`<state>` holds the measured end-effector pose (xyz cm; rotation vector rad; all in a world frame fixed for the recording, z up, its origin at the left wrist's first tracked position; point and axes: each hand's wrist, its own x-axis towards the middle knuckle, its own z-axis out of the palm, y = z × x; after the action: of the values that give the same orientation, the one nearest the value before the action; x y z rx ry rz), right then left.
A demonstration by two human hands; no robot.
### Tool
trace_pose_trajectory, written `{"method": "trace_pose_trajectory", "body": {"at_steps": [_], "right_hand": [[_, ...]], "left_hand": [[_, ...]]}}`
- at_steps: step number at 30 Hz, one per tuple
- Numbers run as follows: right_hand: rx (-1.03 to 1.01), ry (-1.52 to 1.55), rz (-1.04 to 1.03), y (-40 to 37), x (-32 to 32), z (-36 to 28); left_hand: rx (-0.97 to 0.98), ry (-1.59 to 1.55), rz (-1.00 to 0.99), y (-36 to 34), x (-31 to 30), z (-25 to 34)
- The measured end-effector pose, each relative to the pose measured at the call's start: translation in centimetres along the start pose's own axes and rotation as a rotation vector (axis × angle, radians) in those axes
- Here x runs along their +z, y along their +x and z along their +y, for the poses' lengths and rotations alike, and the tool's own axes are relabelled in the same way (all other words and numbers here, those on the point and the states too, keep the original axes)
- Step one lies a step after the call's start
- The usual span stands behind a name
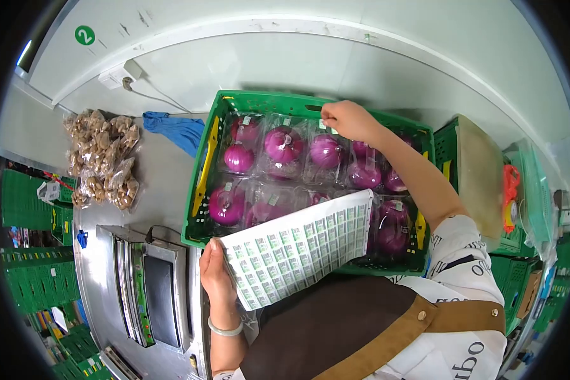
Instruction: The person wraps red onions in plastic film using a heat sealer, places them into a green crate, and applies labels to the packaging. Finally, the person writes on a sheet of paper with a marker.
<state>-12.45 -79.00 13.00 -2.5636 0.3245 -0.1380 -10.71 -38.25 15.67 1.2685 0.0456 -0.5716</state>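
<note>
My left hand [216,272] holds the left edge of a white sheet [297,247] covered in rows of small green and grey labels, thumb on top. The sheet hangs over the near side of a green crate [272,100]. Inside the crate lie several clear packs of purple onions [283,144]. My right hand [345,119] is above the crate's far side, fingers pinched together at a small label [323,125] on a pack. Similar labels show on other packs. Part of the near row is hidden under the sheet.
Bagged brown produce [101,158] and a blue cloth [174,130] lie left of the crate. A metal machine [149,288] stands at the lower left. At the right are another green crate [446,149], a beige board [478,177] and a red item [511,190].
</note>
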Motion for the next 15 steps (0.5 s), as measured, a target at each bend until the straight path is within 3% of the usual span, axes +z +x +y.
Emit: {"method": "trace_pose_trajectory", "body": {"at_steps": [5,8,12,15], "right_hand": [[-0.027,-0.511,-0.058,0.1,2.5,3.2],[-0.022,-0.54,0.039,-1.5,0.2,3.5],[-0.046,-0.108,0.06,-4.8,-2.7,6.1],[-0.091,-0.307,0.009,-6.0,-1.5,7.2]], "left_hand": [[-0.023,-0.017,-0.012,-0.5,1.0,-0.1],[0.005,-0.035,-0.009,-0.6,0.7,0.0],[-0.018,-0.074,-0.029,-0.6,1.3,0.4],[-0.038,-0.098,-0.055,-0.2,1.5,-0.3]]}}
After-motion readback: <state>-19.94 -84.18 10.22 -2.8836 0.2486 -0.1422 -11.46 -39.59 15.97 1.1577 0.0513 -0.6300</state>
